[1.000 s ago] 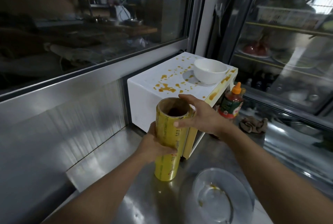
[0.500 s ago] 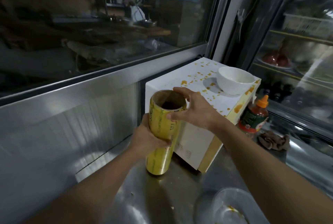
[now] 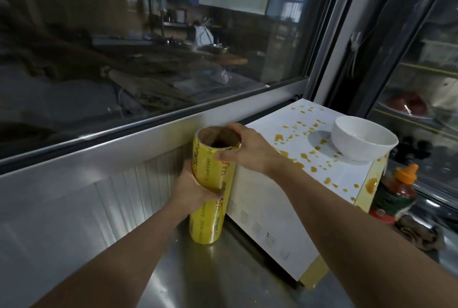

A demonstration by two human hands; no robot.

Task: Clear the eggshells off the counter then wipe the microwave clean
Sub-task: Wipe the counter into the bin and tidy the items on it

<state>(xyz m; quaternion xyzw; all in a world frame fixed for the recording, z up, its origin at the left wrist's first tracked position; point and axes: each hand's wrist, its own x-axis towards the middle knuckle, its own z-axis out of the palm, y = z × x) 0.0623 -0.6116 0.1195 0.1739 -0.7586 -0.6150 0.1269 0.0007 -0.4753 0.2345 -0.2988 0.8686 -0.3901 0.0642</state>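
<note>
One yellow roll of cling film (image 3: 210,193) is stood upright on the steel counter (image 3: 238,280), its long axis vertical and its open cardboard core facing up; the core is seen to be hollow and dark inside. The roll is gripped round its middle by the left hand (image 3: 192,192), fingers curled about it, and its top rim is pinched by the right hand (image 3: 250,150). Just beside it, to the right, one white microwave (image 3: 280,196) is set on the counter, its top spattered with many orange drops. One white bowl (image 3: 363,141) is placed on that top; its contents cannot be told. Beyond the microwave, one orange-capped sauce bottle (image 3: 394,193) and one brown cloth (image 3: 418,234) are seen.
</note>
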